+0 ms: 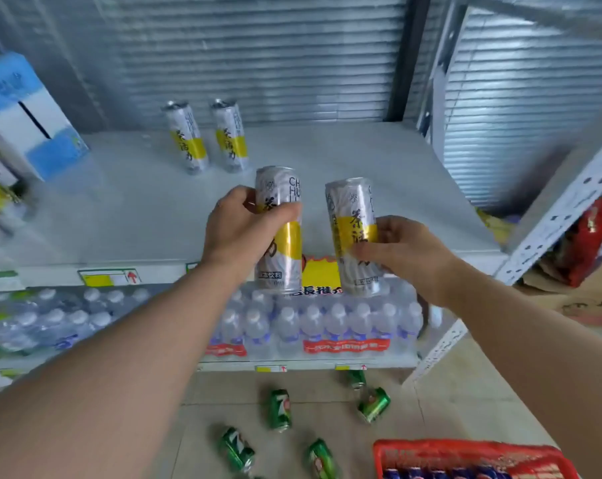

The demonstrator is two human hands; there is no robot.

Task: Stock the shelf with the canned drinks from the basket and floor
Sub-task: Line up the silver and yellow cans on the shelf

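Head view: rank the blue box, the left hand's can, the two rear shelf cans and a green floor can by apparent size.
1. blue box
2. can in left hand, enlarged by nearness
3. rear cans, alike with each other
4. green can

Person shows as arms only. Left forearm (137, 357) and right forearm (520, 323) bare from frame edge to wrist. Left hand (237, 233) and right hand (406, 247) bare too. Blurry shot, so nails and fine skin marks can't be made out.
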